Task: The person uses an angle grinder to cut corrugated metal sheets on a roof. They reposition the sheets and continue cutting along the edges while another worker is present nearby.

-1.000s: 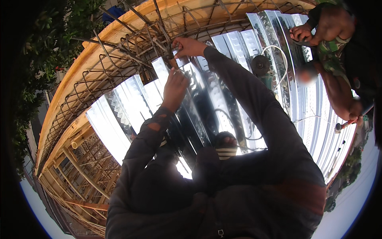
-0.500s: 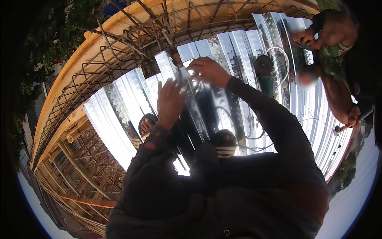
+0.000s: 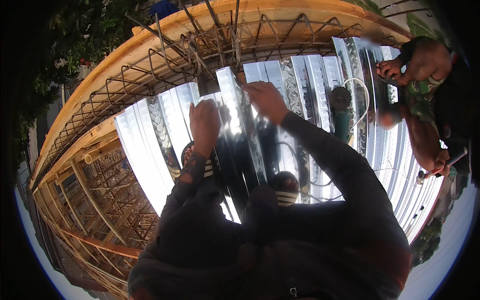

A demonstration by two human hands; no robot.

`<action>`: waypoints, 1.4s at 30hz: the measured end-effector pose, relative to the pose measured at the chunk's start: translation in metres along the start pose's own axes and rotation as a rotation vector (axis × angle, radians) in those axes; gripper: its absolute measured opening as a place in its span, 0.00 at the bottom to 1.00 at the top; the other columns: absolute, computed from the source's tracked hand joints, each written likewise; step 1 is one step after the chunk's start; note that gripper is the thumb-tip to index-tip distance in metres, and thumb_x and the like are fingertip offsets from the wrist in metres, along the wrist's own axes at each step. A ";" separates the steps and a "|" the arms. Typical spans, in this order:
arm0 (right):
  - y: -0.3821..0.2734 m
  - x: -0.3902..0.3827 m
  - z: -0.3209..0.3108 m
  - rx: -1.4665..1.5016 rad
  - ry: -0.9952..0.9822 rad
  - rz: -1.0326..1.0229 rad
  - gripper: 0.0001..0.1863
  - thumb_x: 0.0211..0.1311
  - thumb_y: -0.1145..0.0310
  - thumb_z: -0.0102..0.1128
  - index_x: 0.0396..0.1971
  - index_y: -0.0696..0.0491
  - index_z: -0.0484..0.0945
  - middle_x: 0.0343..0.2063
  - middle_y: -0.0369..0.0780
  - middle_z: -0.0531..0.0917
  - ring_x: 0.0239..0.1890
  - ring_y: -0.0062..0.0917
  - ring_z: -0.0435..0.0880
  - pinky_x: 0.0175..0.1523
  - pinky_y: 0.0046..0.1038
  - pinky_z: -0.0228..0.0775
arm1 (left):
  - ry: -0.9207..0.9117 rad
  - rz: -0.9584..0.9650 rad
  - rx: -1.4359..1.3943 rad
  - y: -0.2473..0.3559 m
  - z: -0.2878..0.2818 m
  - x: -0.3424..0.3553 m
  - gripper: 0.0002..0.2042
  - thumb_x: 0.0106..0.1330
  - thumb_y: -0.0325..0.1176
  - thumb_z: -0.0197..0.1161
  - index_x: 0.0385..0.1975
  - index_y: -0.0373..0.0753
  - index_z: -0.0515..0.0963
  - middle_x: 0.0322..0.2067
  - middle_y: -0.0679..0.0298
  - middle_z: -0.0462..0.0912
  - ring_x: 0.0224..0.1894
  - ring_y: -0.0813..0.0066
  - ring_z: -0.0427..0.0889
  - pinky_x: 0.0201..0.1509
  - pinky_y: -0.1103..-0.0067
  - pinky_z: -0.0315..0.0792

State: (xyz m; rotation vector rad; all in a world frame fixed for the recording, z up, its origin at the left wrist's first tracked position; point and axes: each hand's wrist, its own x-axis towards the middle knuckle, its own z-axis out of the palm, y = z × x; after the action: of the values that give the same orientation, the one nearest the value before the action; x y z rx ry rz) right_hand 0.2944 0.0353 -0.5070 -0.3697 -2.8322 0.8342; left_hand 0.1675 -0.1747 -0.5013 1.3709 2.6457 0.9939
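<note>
My left hand (image 3: pixel 204 122) has its fingers bent on the left edge of a shiny corrugated metal sheet (image 3: pixel 235 130) below me, near a dark notch at the far end. My right hand (image 3: pixel 265 102) has its fingers curled over the same sheet's right edge, a little farther from me. Just beyond them rebar (image 3: pixel 197 52) sticks up from timber formwork (image 3: pixel 115 50). Right of my right hand lies a green angle grinder (image 3: pixel 342 125) with a white cord. My sandalled feet (image 3: pixel 285 187) rest on the sheeting.
A co-worker (image 3: pixel 427 75) crouches at the right, one hand holding a hammer (image 3: pixel 450 162). More corrugated sheets (image 3: pixel 135 145) spread to both sides. At the lower left, an open timber frame (image 3: pixel 95 195) drops away beside the sheet edge. Foliage (image 3: pixel 45 75) stands beyond the formwork.
Both hands have moved from the brownish piece by the rebar down onto the metal sheet and now grip it. The view has shifted slightly, with the co-worker lower in it.
</note>
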 end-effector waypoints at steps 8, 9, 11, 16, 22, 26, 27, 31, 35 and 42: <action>-0.021 0.024 -0.001 -0.161 -0.053 -0.186 0.21 0.55 0.76 0.58 0.52 0.54 0.79 0.55 0.38 0.80 0.61 0.33 0.73 0.65 0.38 0.62 | -0.200 0.096 0.036 0.000 -0.010 -0.009 0.13 0.68 0.36 0.61 0.44 0.32 0.78 0.54 0.49 0.78 0.61 0.50 0.74 0.64 0.60 0.70; -0.021 0.026 -0.012 -0.100 -0.076 -0.153 0.22 0.56 0.76 0.59 0.53 0.54 0.79 0.56 0.38 0.79 0.61 0.33 0.73 0.67 0.38 0.61 | -0.255 0.041 -0.014 -0.003 -0.017 -0.004 0.14 0.68 0.37 0.61 0.45 0.32 0.78 0.56 0.48 0.77 0.61 0.50 0.73 0.64 0.60 0.69; -0.022 0.022 -0.042 0.037 0.074 -0.102 0.17 0.61 0.75 0.58 0.51 0.51 0.81 0.50 0.40 0.81 0.53 0.36 0.78 0.61 0.36 0.67 | -0.193 -0.072 -0.022 -0.011 -0.023 -0.001 0.16 0.69 0.38 0.61 0.49 0.33 0.77 0.59 0.49 0.75 0.63 0.49 0.72 0.66 0.59 0.67; -0.065 0.052 -0.122 0.257 0.210 0.162 0.15 0.66 0.68 0.60 0.51 0.53 0.78 0.47 0.44 0.76 0.50 0.42 0.78 0.57 0.40 0.70 | -0.281 -0.075 0.266 -0.055 -0.042 -0.057 0.20 0.69 0.41 0.60 0.55 0.36 0.74 0.63 0.54 0.73 0.67 0.52 0.68 0.71 0.60 0.62; -0.083 0.093 -0.134 -0.013 0.218 0.199 0.22 0.70 0.56 0.58 0.57 0.54 0.73 0.52 0.49 0.77 0.52 0.40 0.80 0.55 0.37 0.73 | -0.933 -0.184 0.104 -0.053 -0.109 -0.064 0.17 0.64 0.34 0.59 0.52 0.41 0.74 0.51 0.60 0.76 0.51 0.63 0.79 0.49 0.67 0.77; -0.104 0.119 -0.134 -0.135 -0.117 0.434 0.26 0.68 0.50 0.56 0.55 0.55 0.75 0.44 0.51 0.83 0.43 0.45 0.84 0.47 0.40 0.78 | -0.498 -0.663 -0.287 -0.020 -0.203 -0.085 0.13 0.72 0.40 0.54 0.51 0.42 0.74 0.33 0.49 0.81 0.36 0.47 0.82 0.41 0.60 0.76; -0.100 0.125 -0.130 -0.231 -0.146 0.429 0.25 0.67 0.49 0.57 0.49 0.56 0.77 0.42 0.50 0.84 0.43 0.45 0.85 0.46 0.41 0.79 | -0.557 -1.036 -0.354 -0.009 -0.227 -0.091 0.14 0.74 0.44 0.51 0.48 0.42 0.75 0.30 0.48 0.81 0.36 0.43 0.81 0.40 0.56 0.74; -0.089 0.155 -0.117 -0.543 -0.529 0.298 0.17 0.67 0.55 0.57 0.33 0.54 0.84 0.38 0.49 0.86 0.41 0.45 0.86 0.45 0.44 0.78 | -0.533 -0.968 -0.312 0.037 -0.326 -0.187 0.05 0.66 0.33 0.59 0.39 0.42 0.78 0.36 0.57 0.83 0.37 0.57 0.83 0.36 0.65 0.77; -0.056 0.161 -0.095 -0.636 -0.632 0.345 0.13 0.65 0.64 0.53 0.34 0.53 0.85 0.39 0.47 0.87 0.44 0.41 0.86 0.49 0.41 0.78 | -0.792 -1.341 -0.256 0.108 -0.402 -0.242 0.09 0.66 0.35 0.60 0.39 0.41 0.82 0.42 0.59 0.85 0.40 0.59 0.86 0.43 0.68 0.80; -0.040 0.145 -0.104 -0.755 -0.646 0.311 0.12 0.65 0.65 0.52 0.37 0.51 0.85 0.38 0.44 0.87 0.43 0.36 0.87 0.50 0.39 0.78 | -0.642 -0.947 -0.515 0.167 -0.492 -0.311 0.14 0.68 0.42 0.60 0.39 0.39 0.84 0.34 0.58 0.86 0.40 0.58 0.86 0.46 0.70 0.80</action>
State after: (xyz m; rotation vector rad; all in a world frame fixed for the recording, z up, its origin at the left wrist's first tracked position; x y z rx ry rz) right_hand 0.1720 0.0965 -0.3856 -0.7597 -3.6827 -0.1941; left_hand 0.3471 -0.5954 -0.1043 0.1813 1.9332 0.7937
